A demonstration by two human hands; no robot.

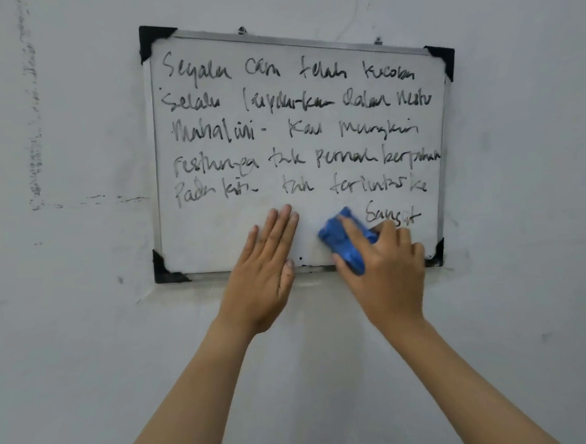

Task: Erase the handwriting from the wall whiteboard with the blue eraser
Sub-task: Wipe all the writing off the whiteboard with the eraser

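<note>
Barely begun, by the look of it: five full lines of black handwriting (299, 125) remaining across the whiteboard (217, 240), plus one stray word at the lower right, with only the bottom strip wiped bare. On the far left, faint grey smudges and dashes (34, 134) on the painted wall (86, 337), none of them part of the job. Next, the board itself: hung on that wall, tilted a little so the right side sits lower, framed in thin silver metal with black plastic corners (152, 41), two small hangers along the top edge. White surface faintly greyed where the lower left stands clean, a few dark specks near the bottom rail. Over that clean patch, the left hand (267, 268), flat and spread, fingers straight and pressed to the board near its lower edge, holding nothing, probably steadying the frame. Just to its right, the blue eraser (346, 239), a chunky plastic block tipped on a slant, slightly blurred, set against the board just left of the last word. Gripped around it, the right hand (387, 267), fingers curled over the top and thumb along the near side. Left to do, judging from all this: that last word, then every line above, top to bottom.
</note>
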